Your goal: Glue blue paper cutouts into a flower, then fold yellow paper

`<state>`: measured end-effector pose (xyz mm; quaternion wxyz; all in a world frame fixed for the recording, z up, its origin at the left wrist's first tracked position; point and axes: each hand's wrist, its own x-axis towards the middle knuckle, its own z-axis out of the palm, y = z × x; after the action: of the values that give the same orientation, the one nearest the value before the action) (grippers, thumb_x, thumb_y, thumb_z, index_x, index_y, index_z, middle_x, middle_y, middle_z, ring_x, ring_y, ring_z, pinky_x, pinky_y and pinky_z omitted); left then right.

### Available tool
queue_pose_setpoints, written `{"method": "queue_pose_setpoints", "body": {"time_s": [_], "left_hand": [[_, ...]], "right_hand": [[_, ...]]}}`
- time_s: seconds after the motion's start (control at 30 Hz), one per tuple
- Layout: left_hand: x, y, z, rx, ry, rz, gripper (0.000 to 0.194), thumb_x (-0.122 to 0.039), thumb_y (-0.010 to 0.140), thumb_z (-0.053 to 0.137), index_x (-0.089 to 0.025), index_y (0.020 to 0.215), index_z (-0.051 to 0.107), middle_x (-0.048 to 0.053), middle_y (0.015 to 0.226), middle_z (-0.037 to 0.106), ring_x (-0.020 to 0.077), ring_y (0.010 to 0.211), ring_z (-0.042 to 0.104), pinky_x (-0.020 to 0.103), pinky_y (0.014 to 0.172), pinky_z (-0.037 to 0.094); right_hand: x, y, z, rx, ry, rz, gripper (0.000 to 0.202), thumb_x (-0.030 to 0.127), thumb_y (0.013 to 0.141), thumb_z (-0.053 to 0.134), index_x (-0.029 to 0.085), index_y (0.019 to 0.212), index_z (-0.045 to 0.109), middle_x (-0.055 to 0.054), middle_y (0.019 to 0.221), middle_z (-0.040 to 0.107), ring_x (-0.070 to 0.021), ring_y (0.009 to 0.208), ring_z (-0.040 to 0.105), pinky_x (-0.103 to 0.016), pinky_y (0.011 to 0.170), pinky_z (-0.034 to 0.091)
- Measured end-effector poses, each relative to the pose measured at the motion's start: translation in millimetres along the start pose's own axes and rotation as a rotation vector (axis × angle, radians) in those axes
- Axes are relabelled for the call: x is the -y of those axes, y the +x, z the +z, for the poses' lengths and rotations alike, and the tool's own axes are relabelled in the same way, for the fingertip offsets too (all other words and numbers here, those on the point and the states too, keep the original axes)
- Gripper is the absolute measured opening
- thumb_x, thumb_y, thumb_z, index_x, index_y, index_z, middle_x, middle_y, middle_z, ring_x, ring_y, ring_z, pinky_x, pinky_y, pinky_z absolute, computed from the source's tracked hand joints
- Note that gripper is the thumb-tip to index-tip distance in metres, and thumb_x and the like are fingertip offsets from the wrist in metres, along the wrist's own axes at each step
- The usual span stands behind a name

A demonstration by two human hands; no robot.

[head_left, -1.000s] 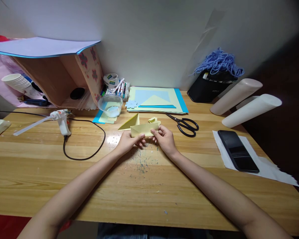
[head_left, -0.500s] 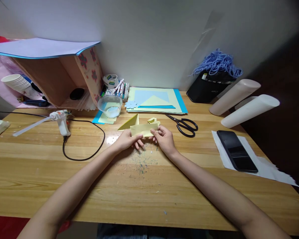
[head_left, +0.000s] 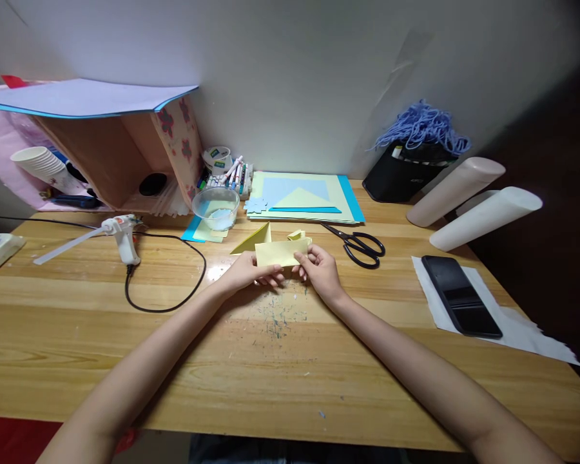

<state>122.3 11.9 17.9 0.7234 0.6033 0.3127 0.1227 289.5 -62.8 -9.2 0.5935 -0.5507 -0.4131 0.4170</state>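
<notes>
A pale yellow paper strip (head_left: 280, 253) is held up between both hands above the wooden table (head_left: 251, 374). My left hand (head_left: 246, 272) grips its left end, thumb along the lower edge and fingers underneath. My right hand (head_left: 319, 270) pinches the right end between thumb and fingers. Just behind the strip lie a folded yellow triangle (head_left: 254, 240) on the left and a small folded yellow piece (head_left: 297, 236) on the right, partly hidden.
Black scissors (head_left: 362, 248) lie right of the hands, a phone (head_left: 459, 295) farther right. A white glue gun (head_left: 123, 238) with looping cable stands left. Behind are a clear bowl (head_left: 216, 207), markers (head_left: 229, 177) and stacked paper (head_left: 350, 193).
The strip has tilted slightly so that more of its face shows, and my left thumb and fingers have shifted a little along its lower edge. The whole view has moved slightly.
</notes>
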Motion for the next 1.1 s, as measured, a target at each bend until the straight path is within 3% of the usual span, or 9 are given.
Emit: {"method": "queue_pose_setpoints", "body": {"time_s": [0.13, 0.4, 0.57, 0.67, 0.9, 1.03, 1.1], "left_hand": [[-3, -2, 10.6, -0.149, 0.006, 0.028, 0.038, -0.031, 0.064, 0.072, -0.008, 0.092, 0.063, 0.013, 0.079, 0.068, 0.0141, 0.058, 0.062, 0.022, 0.052, 0.050], [-1, 1, 11.5, -0.264, 0.141, 0.029, 0.027, -0.024, 0.062, 0.068, -0.009, 0.084, 0.064, 0.007, 0.069, 0.066, 0.0135, 0.056, 0.061, 0.019, 0.045, 0.047], [1, 2, 8.5, -0.256, 0.168, -0.011, 0.023, -0.021, 0.063, 0.064, -0.009, 0.083, 0.064, 0.006, 0.065, 0.066, 0.0161, 0.056, 0.063, 0.021, 0.045, 0.047], [2, 3, 5.5, -0.239, 0.144, -0.030, 0.018, -0.025, 0.065, 0.063, -0.008, 0.072, 0.064, 0.008, 0.064, 0.066, 0.0160, 0.057, 0.063, 0.020, 0.047, 0.047], [1, 6, -1.5, -0.319, 0.052, -0.015, 0.020, -0.029, 0.065, 0.066, -0.011, 0.068, 0.060, 0.006, 0.064, 0.065, 0.0098, 0.050, 0.058, 0.017, 0.045, 0.043], [0, 4, 0.1, -0.202, 0.104, -0.027, 0.027, -0.036, 0.068, 0.064, -0.010, 0.073, 0.063, 0.008, 0.064, 0.066, 0.0124, 0.052, 0.060, 0.018, 0.043, 0.042], [0, 3, 1.5, -0.196, 0.148, -0.032, 0.025, -0.034, 0.068, 0.063, -0.009, 0.070, 0.063, 0.008, 0.061, 0.065, 0.0121, 0.051, 0.059, 0.018, 0.043, 0.041]], "right_hand": [[2, -4, 2, 0.053, 0.010, -0.005, 0.024, 0.040, 0.074, 0.062, 0.018, 0.077, 0.052, 0.003, 0.057, 0.060, -0.0091, 0.045, 0.052, -0.019, 0.041, 0.041], [3, -6, 5, 0.072, 0.004, -0.015, 0.023, 0.039, 0.074, 0.062, 0.019, 0.078, 0.053, 0.003, 0.056, 0.057, -0.0104, 0.047, 0.053, -0.021, 0.042, 0.042], [1, -6, 4, 0.041, -0.027, -0.052, 0.023, 0.038, 0.075, 0.062, 0.018, 0.074, 0.052, 0.004, 0.052, 0.055, -0.0082, 0.041, 0.048, -0.019, 0.039, 0.036], [2, -3, 1, 0.001, -0.020, -0.047, 0.024, 0.039, 0.074, 0.062, 0.018, 0.073, 0.052, 0.003, 0.051, 0.056, -0.0080, 0.040, 0.048, -0.019, 0.039, 0.036], [0, 9, -7, -0.165, 0.062, -0.015, 0.026, 0.039, 0.072, 0.065, 0.016, 0.075, 0.053, 0.001, 0.052, 0.060, -0.0062, 0.039, 0.047, -0.016, 0.036, 0.033], [1, 6, -5, -0.065, 0.044, -0.023, 0.025, 0.038, 0.073, 0.064, 0.016, 0.077, 0.054, 0.001, 0.054, 0.062, -0.0067, 0.041, 0.049, -0.016, 0.038, 0.035], [2, 3, -2, -0.009, 0.023, -0.027, 0.024, 0.038, 0.074, 0.063, 0.017, 0.078, 0.054, 0.001, 0.055, 0.062, -0.0073, 0.041, 0.049, -0.017, 0.038, 0.036]]}}
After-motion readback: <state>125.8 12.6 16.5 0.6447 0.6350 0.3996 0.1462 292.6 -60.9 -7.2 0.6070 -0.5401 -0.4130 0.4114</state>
